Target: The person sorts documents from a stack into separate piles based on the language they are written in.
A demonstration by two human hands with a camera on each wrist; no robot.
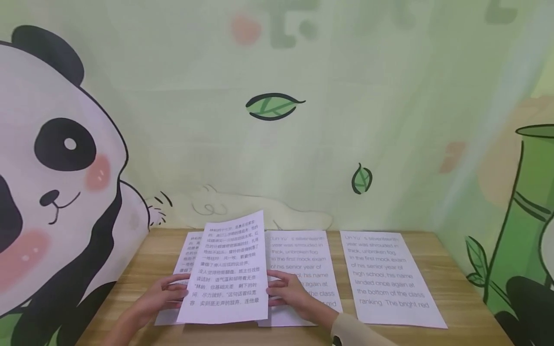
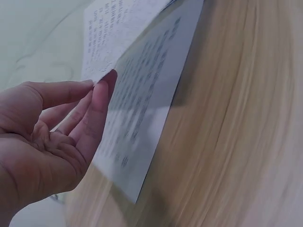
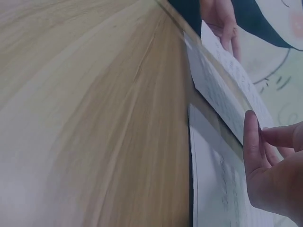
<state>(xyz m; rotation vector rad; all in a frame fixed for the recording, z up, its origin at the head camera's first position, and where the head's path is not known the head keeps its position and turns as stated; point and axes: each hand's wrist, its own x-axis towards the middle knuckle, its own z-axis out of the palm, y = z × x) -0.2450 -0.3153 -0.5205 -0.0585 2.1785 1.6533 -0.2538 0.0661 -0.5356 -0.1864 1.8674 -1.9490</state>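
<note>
Here, pinched at its side edges between left hand point(image 1: 162, 295) and right hand point(image 1: 290, 293), raised and tilted above two flat sheets point(image 1: 298, 269) on the desk point(image 1: 454, 288), the Chinese-text sheet point(image 1: 227, 269) likely to buckle or slip if either light fingertip grip loosens.

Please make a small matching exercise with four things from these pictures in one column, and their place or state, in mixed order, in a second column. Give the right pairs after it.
Things
1. lifted sheet
2. rightmost sheet
3. middle sheet
4. leftmost flat sheet

Place or state
A. lies flat, English text, no hand on it
B. held up by both hands, Chinese text
C. partly under the right hand
D. mostly hidden behind the raised page

Pairs: 1-B, 2-A, 3-C, 4-D
</note>
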